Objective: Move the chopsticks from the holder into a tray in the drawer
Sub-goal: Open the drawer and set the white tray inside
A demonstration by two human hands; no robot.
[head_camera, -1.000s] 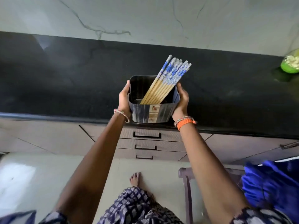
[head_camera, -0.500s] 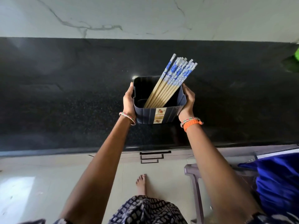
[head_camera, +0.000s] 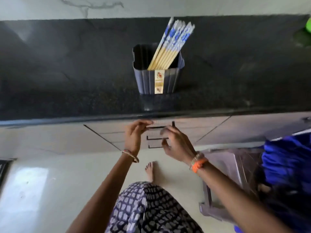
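From the head view, the left hand [head_camera: 134,135] curls its grip around the top drawer handle [head_camera: 157,127] below the bench's front edge, while the right hand [head_camera: 175,145] hangs just beside it, fingers loosely bent and blurred, holding nothing I can make out. The chopsticks [head_camera: 170,46] lean in the dark holder [head_camera: 157,78], which stands alone near the front edge of the bench [head_camera: 67,73], with bare room either side.

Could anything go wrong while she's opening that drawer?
Maybe. The dark ribbed plastic holder stands on the black stone counter near its front edge, right above the top drawer handle that the left hand and right hand are reaching for; a bump could tip it. The blue-and-white-topped wooden chopsticks lean to one side and could spill out.
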